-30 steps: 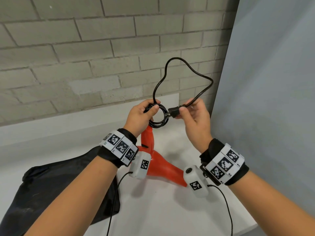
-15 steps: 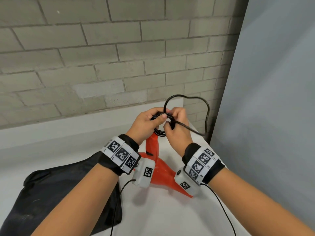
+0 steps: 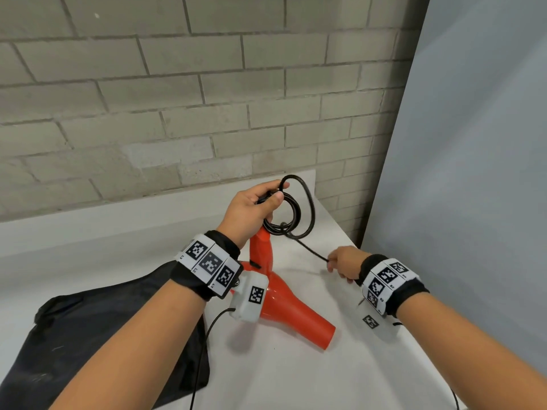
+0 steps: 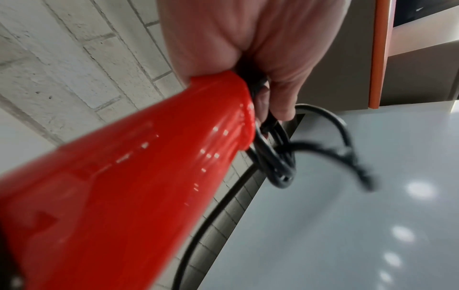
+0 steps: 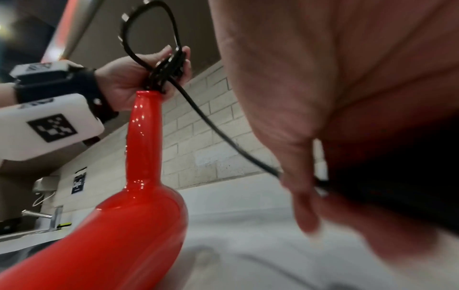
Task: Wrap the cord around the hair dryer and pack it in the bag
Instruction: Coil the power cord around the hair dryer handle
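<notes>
At far left in the head view a limp black fabric bag [image 3: 97, 335] lies flat on the white desk [image 3: 296, 377], its near corner cut off by the frame. Beside it the glossy red plastic hair dryer [image 3: 284, 306] rests on the desk, nozzle pointing toward the viewer, handle rising; the wrist band hides the middle of its body. The left hand [image 3: 251, 211] closes its fingers [image 3: 276, 199] round the coiled black cord [image 3: 291, 216] at the handle's tip. Only the left wrist view shows the handle end pressed into the palm, though blurred; the right wrist view shows the loops bunched in that grip and a tap on the far wall. A taut strand runs right and down to the right hand [image 3: 344, 263], whose fingers pinch the cord end; the plug is hidden. Behind stands a rough grey brick wall [image 3: 177, 99], and to the right a smooth grey panel [image 3: 473, 173].
</notes>
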The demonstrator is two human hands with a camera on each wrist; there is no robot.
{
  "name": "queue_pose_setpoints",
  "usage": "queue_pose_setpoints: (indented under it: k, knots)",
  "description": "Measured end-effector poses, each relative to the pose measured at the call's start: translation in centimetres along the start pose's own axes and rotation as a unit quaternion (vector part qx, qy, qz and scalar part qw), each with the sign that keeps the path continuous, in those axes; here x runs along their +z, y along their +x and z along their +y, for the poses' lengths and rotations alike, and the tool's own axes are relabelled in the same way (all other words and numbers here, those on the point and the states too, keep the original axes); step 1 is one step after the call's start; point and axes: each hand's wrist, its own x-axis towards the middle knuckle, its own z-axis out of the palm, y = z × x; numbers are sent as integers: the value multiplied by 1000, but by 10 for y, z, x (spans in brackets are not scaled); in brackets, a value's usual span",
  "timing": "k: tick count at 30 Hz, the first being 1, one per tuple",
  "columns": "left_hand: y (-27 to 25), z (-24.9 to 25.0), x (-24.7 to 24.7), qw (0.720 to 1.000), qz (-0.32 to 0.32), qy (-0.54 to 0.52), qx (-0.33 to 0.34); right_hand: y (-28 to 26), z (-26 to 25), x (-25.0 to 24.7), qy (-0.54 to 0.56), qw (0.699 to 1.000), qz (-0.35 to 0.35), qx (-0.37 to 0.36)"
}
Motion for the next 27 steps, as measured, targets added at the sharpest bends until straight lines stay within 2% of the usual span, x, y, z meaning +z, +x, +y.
queue_pose_setpoints:
  k: [1, 2, 3, 5, 6, 9, 11, 12, 15, 17, 20, 23, 25, 27]
  knots:
    - [0, 0, 1, 1000, -2, -1, 0, 1, -1, 2, -75, 997, -33, 14]
    - [-1, 1, 2, 1000, -2, -1, -1, 1, -3, 4, -128, 991, -30, 11]
    - [-1, 0, 2, 1000, -1, 1, -1, -1, -7, 3, -137, 991, -5, -10]
    - [-1, 0, 2, 1000, -3, 3, 1, -7, -19, -1, -18, 994, 73, -79]
    - [-1, 0, 2, 1000, -6, 4, 4, -11, -27, -5, 64, 984, 106, -130]
    - [-1, 1, 2, 1000, -15, 5, 9, -24, -58, -12, 226, 917, 142, -296]
    - [-1, 2, 2, 1000, -19, -1, 6, -29, -74, -13, 289, 879, 152, -348]
    - [-1, 2, 1, 1000, -21, -4, 6, -29, -78, -14, 307, 869, 155, -355]
    - [-1, 1, -1, 1000, -23, -8, 11, -26, -82, -13, 317, 872, 185, -323]
    - [-2, 0, -2, 1000, -16, -11, 10, -17, -78, -14, 278, 905, 199, -254]
    - [-2, 0, -5, 1000, -10, -28, 8, -1, -59, -14, 126, 967, 177, -131]
    - [-2, -2, -9, 1000, -20, -15, 13, 13, -37, -11, 55, 989, 130, -46]
    - [-2, -2, -11, 1000, -18, -11, 15, 13, -33, -9, 34, 991, 127, -32]
    - [-2, -2, -10, 1000, -19, -9, 19, 6, -39, -10, 46, 985, 145, -86]
